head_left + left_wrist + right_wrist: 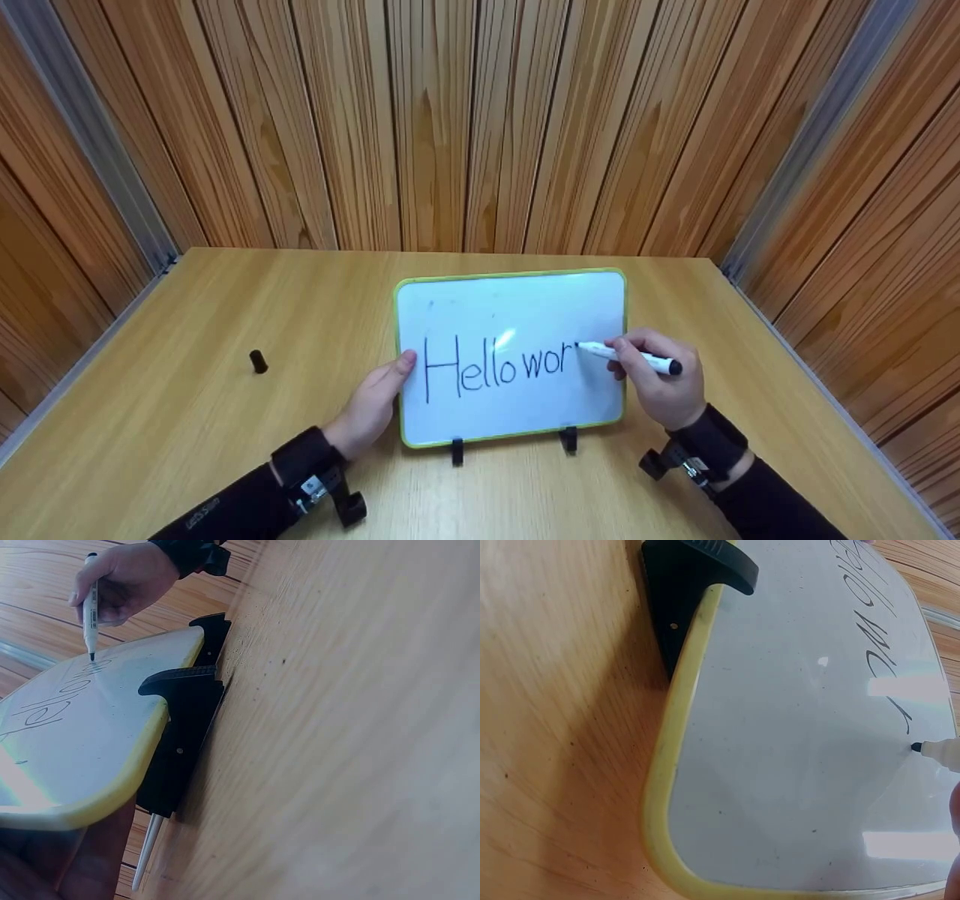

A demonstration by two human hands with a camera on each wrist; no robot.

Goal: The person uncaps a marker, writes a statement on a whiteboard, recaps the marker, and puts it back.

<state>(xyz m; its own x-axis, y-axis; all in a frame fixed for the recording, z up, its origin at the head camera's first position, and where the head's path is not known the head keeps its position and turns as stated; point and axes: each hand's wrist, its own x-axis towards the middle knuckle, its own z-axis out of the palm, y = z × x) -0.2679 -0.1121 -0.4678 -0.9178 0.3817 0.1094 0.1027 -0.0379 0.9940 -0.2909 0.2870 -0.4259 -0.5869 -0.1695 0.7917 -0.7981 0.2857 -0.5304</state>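
Note:
A small whiteboard with a yellow-green rim leans back on a black stand on the table. "Hello wor" is written across it in black. My left hand grips the board's left edge, thumb on the front and fingers behind, as the left wrist view shows. My right hand pinches a white marker with a black end. The marker's black tip is right at the board's surface, just past the "r".
A black marker cap stands on the wooden table at the left. Wood-plank walls rise behind the table and at both sides. Two black stand feet hold the board's lower edge.

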